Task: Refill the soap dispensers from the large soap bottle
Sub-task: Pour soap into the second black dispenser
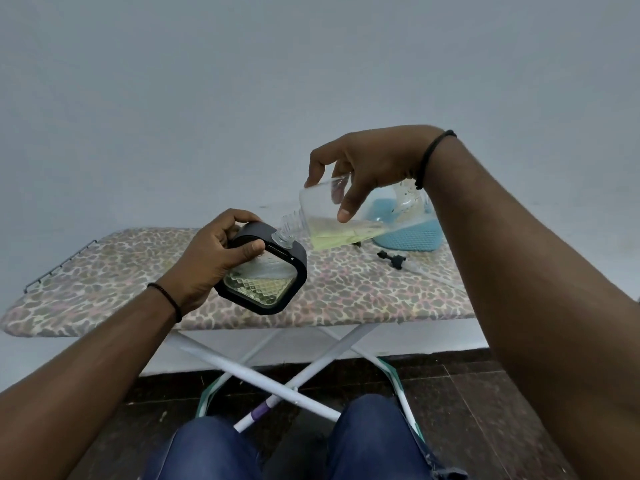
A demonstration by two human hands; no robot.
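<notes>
Right hand grips tilted clear plastic soap bottle at 1 o'clock; left hand clasps black-framed glass dispenser; likely slippery, so hold by sides.

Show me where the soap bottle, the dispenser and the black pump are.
bottle (346, 216), head view, clear side wall.
dispenser (266, 282), head view, front window.
pump (391, 260), head view, black head, lying on the board.

Open ironing board at left; blue basket and black pump crowding right.
</notes>
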